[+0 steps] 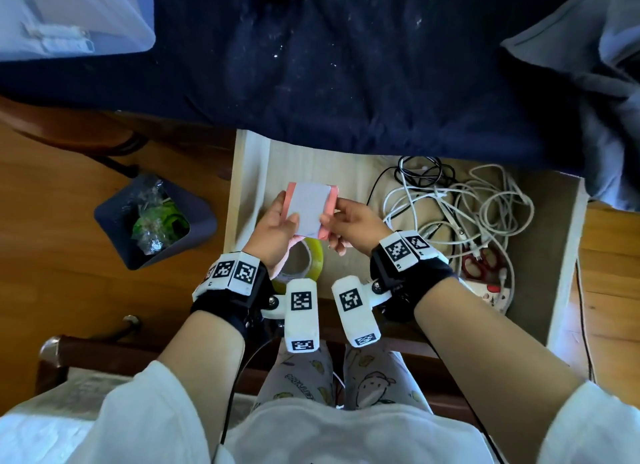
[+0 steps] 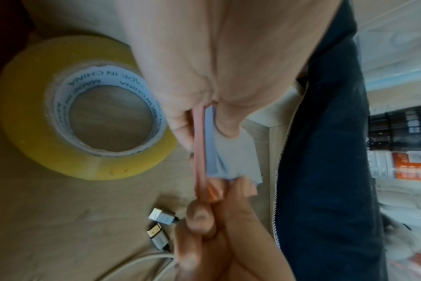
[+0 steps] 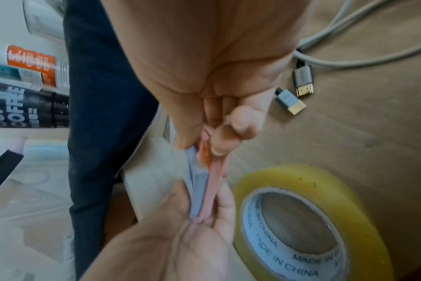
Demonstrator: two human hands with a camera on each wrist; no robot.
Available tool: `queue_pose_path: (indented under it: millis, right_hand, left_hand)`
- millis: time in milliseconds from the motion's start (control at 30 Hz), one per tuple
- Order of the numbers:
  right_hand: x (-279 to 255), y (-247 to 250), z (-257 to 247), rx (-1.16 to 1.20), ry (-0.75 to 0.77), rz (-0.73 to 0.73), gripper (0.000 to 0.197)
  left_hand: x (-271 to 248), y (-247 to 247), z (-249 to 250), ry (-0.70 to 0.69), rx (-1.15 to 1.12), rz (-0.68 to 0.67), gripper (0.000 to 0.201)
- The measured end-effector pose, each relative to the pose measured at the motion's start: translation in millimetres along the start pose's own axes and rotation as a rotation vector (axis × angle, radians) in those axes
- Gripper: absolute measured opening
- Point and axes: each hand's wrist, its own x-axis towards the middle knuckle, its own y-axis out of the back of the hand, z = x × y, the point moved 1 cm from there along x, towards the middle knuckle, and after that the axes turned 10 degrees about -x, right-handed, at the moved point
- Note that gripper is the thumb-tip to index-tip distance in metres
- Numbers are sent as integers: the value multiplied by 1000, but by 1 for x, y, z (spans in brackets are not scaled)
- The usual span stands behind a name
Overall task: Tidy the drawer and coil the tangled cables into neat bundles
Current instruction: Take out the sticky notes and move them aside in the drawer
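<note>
Both hands hold a small pad of notes above the open drawer (image 1: 246, 172).

Left hand (image 1: 275, 229) grips the pad of notes (image 1: 310, 210) at its 8 o'clock edge, right hand (image 1: 349, 226) pinches its 4 o'clock corner; long axis runs 12 to 6. Tangled cables (image 1: 460, 203) lie at 3 o'clock, tape roll (image 1: 304, 261) beneath.

Daylight fills the open drawer (image 1: 564, 255) evenly, and the white cables (image 1: 478, 203) within it read crisp. Beyond the drawer, the navy bedcover (image 1: 346, 65) sits dimmer, and the frame bends at the corners — wide-angle stretch. In both wrist views the tape roll (image 2: 60, 117) stays fairly sharp while skin nearest the lens smears soft — shelves behind wash pale.
</note>
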Motion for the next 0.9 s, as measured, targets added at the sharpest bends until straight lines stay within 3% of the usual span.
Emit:
queue_pose_path:
  millis: [233, 433, 533, 600, 733, 900]
  right_hand:
    - [2, -2, 7, 116, -22, 37, 6]
    - [1, -4, 10, 94, -72, 29, 26]
    - [-1, -6, 10, 85, -74, 30, 22]
    - [2, -6, 9, 66, -61, 81, 21]
    - [16, -3, 9, 128, -108, 165, 40]
    - [40, -1, 17, 28, -158, 252, 38]
  left_hand:
    - [-3, 0, 4, -25, -6, -12, 43]
    - [-2, -2, 3, -27, 13, -35, 42]
    - [-1, -1, 1, -24, 45, -15, 43]
    - [1, 1, 0, -30, 35, 13, 47]
    - [0, 4, -3, -18, -36, 47, 55]
    - [-6, 11, -7, 37, 1, 102, 48]
